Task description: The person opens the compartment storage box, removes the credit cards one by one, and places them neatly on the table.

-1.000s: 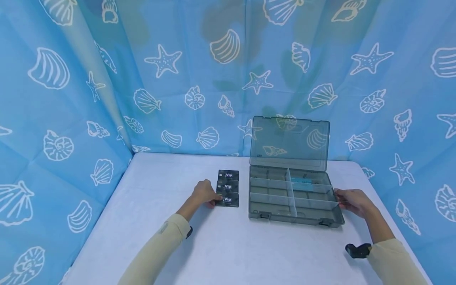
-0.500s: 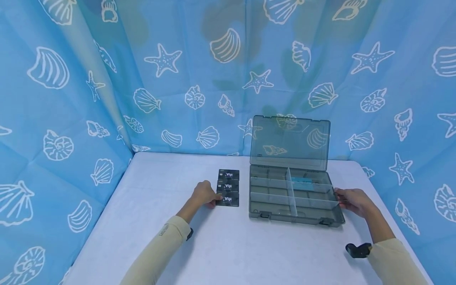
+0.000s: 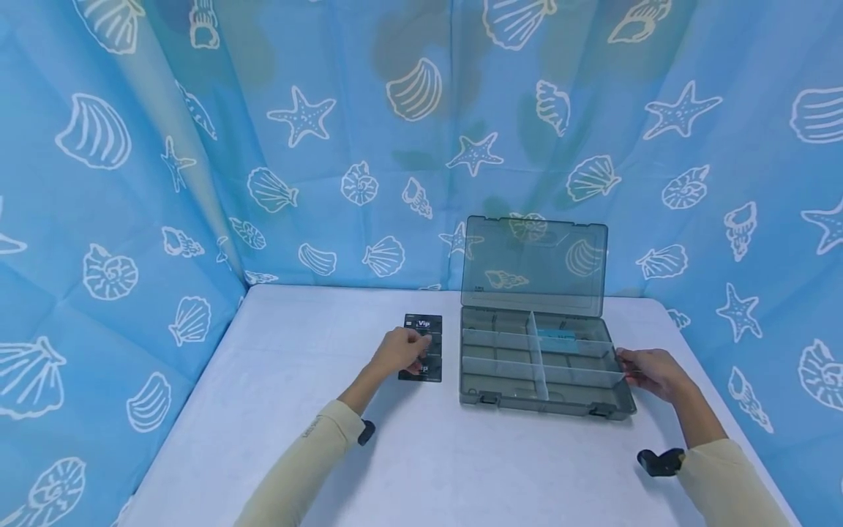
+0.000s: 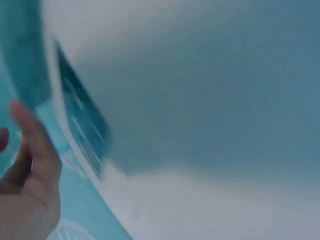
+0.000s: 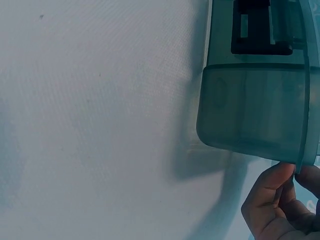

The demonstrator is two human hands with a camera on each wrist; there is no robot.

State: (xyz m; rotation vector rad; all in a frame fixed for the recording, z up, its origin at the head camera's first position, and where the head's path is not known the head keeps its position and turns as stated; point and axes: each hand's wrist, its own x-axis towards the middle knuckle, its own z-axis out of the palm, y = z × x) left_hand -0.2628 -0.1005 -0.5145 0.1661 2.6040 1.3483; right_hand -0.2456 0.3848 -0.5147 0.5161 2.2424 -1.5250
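Observation:
Several black cards point(image 3: 423, 323) with "Vip" in white lie overlapping in a column on the white cloth. My left hand point(image 3: 400, 350) is over the middle of the column and hides part of it. In the left wrist view that hand point(image 4: 32, 185) shows finger and thumb tips apart, near a blurred dark teal shape point(image 4: 22, 50). The dark strip of cards point(image 4: 82, 117) lies beyond. To the right stands a grey translucent compartment box point(image 3: 487, 401) with its lid raised. My right hand point(image 3: 653, 372) pinches the box's right edge; its fingertips point(image 5: 285, 172) meet the wall.
A light blue flat piece point(image 3: 558, 341) lies in an upper right compartment of the box. Clear dividers point(image 3: 536, 366) split the inside. Behind the table hangs a blue curtain point(image 3: 356, 102) with white shell prints. The white tablecloth point(image 3: 316, 322) has its far edge just beyond the cards.
My left hand has lifted off the lower left corner of the bottom card and moved up and right over the column. The right hand and box stay put.

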